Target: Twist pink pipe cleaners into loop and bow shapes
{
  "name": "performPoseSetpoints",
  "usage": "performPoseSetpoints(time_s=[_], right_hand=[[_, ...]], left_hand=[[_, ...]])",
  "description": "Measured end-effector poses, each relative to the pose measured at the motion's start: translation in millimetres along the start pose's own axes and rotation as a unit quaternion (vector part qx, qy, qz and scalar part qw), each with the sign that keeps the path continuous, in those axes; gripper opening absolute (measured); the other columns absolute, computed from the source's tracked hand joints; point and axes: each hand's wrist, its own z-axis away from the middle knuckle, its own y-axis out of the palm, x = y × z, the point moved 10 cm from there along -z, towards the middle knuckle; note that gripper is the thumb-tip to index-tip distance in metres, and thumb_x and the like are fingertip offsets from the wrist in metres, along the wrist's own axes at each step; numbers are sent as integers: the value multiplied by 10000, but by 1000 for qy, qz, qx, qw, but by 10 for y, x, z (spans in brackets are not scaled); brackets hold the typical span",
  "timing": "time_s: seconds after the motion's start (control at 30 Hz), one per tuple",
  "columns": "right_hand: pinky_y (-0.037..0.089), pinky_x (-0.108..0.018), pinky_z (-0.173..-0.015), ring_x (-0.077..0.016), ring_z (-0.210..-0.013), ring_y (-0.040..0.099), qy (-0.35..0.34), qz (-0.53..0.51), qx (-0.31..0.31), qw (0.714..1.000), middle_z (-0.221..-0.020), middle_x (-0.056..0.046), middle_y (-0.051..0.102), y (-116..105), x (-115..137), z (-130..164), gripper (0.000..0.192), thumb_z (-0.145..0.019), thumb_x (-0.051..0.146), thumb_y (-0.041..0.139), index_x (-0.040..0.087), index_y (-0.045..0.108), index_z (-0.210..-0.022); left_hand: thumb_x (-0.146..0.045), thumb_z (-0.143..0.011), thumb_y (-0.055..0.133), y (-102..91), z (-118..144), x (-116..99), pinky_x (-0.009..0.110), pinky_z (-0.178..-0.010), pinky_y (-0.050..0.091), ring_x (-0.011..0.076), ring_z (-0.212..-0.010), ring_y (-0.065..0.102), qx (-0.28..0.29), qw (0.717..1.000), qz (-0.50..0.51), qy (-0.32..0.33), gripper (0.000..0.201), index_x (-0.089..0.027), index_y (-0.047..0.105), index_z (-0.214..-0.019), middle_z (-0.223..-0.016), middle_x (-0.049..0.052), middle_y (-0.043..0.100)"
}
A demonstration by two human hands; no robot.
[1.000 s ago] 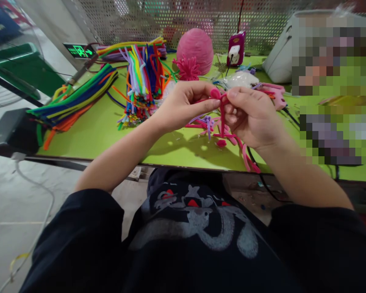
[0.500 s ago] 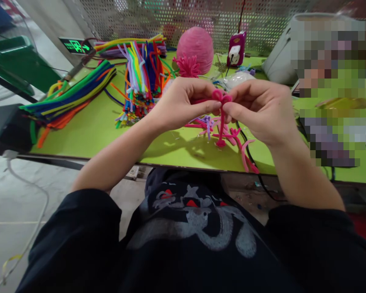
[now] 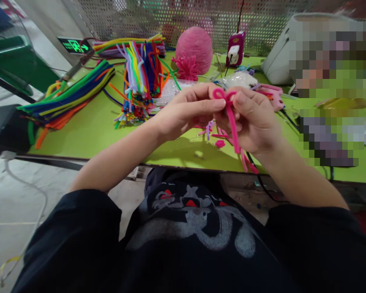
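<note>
Above the desk (image 3: 88, 134), L to R: left hand (image 3: 183, 112) pinches the looped top of the pink stem (image 3: 232, 122); right hand (image 3: 253, 120) grips it just beside, fingers touching. Stem hangs approx. vertical, tail slanting down-right across the right palm; both hands equally near.

Two hands (image 3: 186, 112) – one pink ball (image 3: 194, 44), one charger (image 3: 236, 49).

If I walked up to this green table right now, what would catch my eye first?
Probably the pink pipe cleaner looped at its top, pinched between the left hand and right hand just above the green table. Behind, to the left, lie bright bundles of multicoloured pipe cleaners, and a fuzzy pink ball sits at the back.
</note>
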Motion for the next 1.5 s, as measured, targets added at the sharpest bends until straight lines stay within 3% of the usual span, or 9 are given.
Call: performPoseSetpoints(time_s=[0.1,0.2,0.27,0.47,0.73,1.0,1.17,1.33,1.5], right_hand=[[349,-205,-448,-71,-493,377,-23,85,4,996,-598,83,467,-31,48,11,309,-879,464,931,252,709,-853],[371,-181,-446,-60,-497,413,-49,130,14,990,-623,77,457,-75,90,-7,402,-923,566,890,239,671,-843],[387,-179,-449,-59,-507,440,-55,148,12,987,-638,72,480,-91,95,-17,438,-910,590,905,231,663,-843],[431,-193,-516,-62,-543,495,-32,155,-33,987,-677,61,529,-86,18,-7,345,-993,456,861,224,651,-847],[424,-207,-487,-66,-524,479,-53,55,-31,997,-681,60,593,-72,-96,-13,286,-1003,427,859,234,709,-854],[291,-217,-439,-56,-470,410,-5,69,-64,996,-591,69,515,-165,-93,-67,367,-794,479,992,223,728,-799],[206,-199,-437,-30,-446,293,67,49,-17,996,-557,98,404,-115,-175,-56,274,-806,389,949,212,740,-816],[176,-221,-420,-33,-422,301,47,82,-35,995,-505,94,420,-130,-112,-17,398,-736,425,1018,208,687,-690],[183,-201,-422,-26,-419,289,78,44,-17,996,-525,106,399,-111,-132,-28,337,-797,405,988,175,742,-790]], left_hand=[[-206,-941,723,122,19,104,199,-553,463,45,-597,567,53,976,199,-72,184,-187,582,-826,-706,-17,587],[-206,-859,814,35,-9,30,163,-514,343,22,-555,497,53,972,229,-28,241,-168,590,-778,-640,-40,551],[-181,-840,826,-14,-24,-3,167,-509,331,23,-539,483,68,976,208,-7,225,-156,611,-777,-623,-49,548],[-169,-845,821,-96,-65,67,188,-525,374,49,-557,542,98,988,117,-27,188,-157,647,-775,-675,-31,597],[-260,-868,844,-62,-66,106,230,-614,486,77,-628,629,105,990,86,-34,236,-170,633,-813,-717,-21,615],[-251,-873,868,-140,-78,97,219,-672,518,58,-677,600,55,996,61,-46,242,-154,648,-841,-728,-25,601],[-312,-856,922,-158,-126,150,237,-625,482,79,-657,579,61,997,36,-22,298,-169,660,-849,-719,-23,586],[-288,-852,940,-168,-158,124,234,-658,487,92,-715,609,45,999,12,14,312,-175,652,-808,-706,-33,543],[-359,-908,910,-197,-154,121,251,-737,545,114,-817,695,25,999,-28,33,306,-176,667,-878,-779,-28,591]])
